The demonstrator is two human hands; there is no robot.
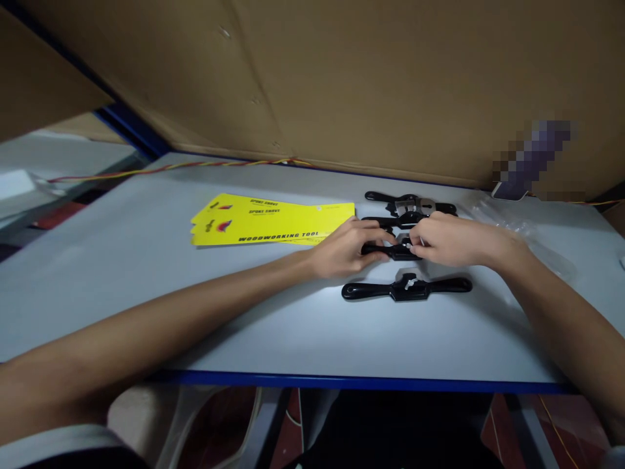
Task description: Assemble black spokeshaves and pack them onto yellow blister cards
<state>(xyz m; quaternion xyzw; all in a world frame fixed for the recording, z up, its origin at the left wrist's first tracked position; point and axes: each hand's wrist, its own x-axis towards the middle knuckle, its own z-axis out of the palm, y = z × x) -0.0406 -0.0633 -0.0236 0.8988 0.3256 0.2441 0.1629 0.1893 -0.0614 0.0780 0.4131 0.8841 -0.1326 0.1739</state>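
Observation:
Several black spokeshaves lie in a column on the grey table. My left hand is closed around the left handle of one spokeshave in the middle of the column. At its centre, my right hand pinches around a small silvery screw. Nearer to me, another spokeshave lies flat, with a silvery wing screw at its middle. Just beyond my fingers is a further spokeshave, partly covered by my hands. The farthest spokeshave has a metal blade plate on it.
Yellow printed cards lie fanned out left of the tools. Clear plastic bags are at the right, beside a blurred upright object. A cardboard wall stands behind, with a twisted red-yellow cable along its foot. The table's front edge is blue.

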